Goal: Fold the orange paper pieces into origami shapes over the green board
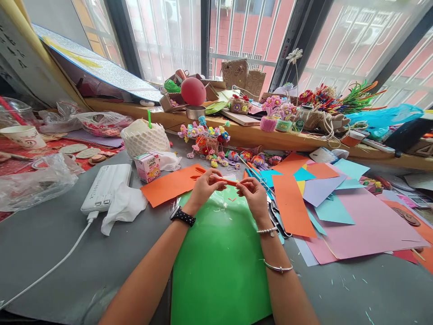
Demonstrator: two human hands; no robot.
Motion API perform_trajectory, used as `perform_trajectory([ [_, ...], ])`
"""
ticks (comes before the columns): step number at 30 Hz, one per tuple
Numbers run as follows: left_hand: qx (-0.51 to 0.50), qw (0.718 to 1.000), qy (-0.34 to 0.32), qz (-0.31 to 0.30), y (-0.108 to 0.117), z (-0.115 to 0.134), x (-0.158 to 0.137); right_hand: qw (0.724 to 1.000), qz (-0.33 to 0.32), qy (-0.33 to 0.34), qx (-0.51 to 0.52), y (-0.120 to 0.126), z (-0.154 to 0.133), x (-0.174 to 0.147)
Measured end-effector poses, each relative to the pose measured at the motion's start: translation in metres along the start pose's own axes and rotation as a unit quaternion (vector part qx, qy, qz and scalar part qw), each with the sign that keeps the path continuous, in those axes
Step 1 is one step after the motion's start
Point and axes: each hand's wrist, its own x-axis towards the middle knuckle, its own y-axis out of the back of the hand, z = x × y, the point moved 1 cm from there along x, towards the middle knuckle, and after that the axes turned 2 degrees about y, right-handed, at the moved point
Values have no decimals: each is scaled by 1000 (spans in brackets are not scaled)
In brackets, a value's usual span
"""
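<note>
Left hand (209, 186): fingertips pinching orange strip (230, 182) | right hand (252, 192): pinching strip's other side | strip: between hands, above green mat (221, 266) | scrap (232, 199): on mat | orange sheet (169, 185): near left hand

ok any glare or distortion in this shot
Head view: windows bright, the scene outside washed pale; head view: small white glare spots on the glossy green mat; head view: dark window frames at the sides splay outward upward, likely wide-angle distortion.
</note>
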Motion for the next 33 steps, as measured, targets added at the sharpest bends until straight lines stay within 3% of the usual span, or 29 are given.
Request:
perform_trajectory([
  [13,18,998,57,28,3,9,-2,1000,12,-6,-14,2,0,1],
  [24,9,1000,12,-15,3,0,1,999,18,-6,-32,3,3,1],
  [33,-13,1000,2,-4,2,3,0,999,6,12,-32,1,-2,-1],
])
